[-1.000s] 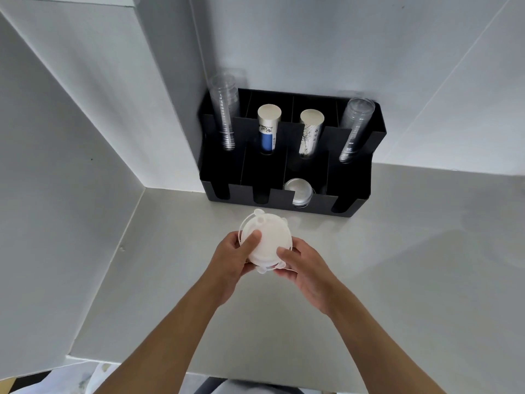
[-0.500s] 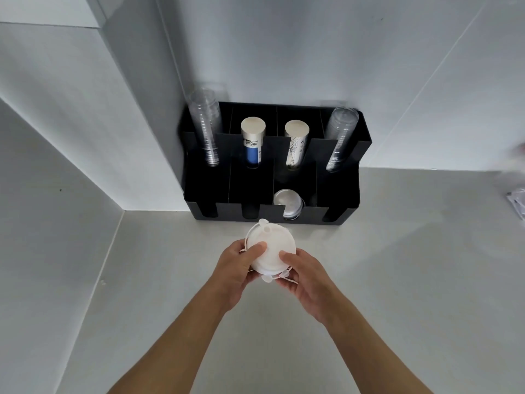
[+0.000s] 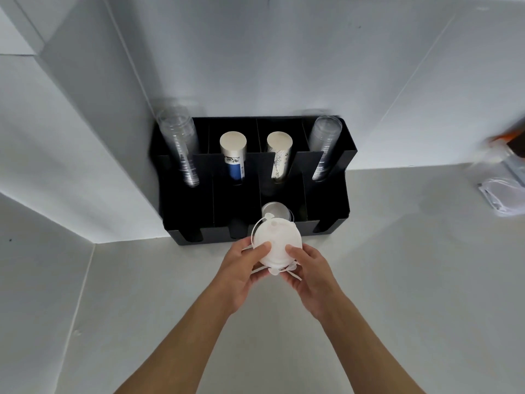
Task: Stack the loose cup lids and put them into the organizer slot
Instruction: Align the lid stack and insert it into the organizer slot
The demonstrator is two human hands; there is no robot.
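A stack of white translucent cup lids (image 3: 277,243) is held between my left hand (image 3: 244,268) and my right hand (image 3: 308,273), thumbs pressed on the top lid. Small tabs stick out at its near and far edges. The stack hovers just in front of the black organizer (image 3: 326,203), which stands against the wall. Directly behind the stack, the organizer's third lower slot from the left holds more lids (image 3: 275,209), partly hidden by the stack in my hands.
The organizer's upper slots hold clear cups (image 3: 180,149), a blue-and-white paper cup stack (image 3: 233,155), a printed paper cup stack (image 3: 279,156) and more clear cups (image 3: 324,146). Plastic bags (image 3: 502,194) lie at the right edge of the counter. A wall corner stands close on the left.
Both hands have carried the lid stack forward, closer to the organizer's front; it now overlaps the lids in the lower slot. The camera has tilted up and to the right.
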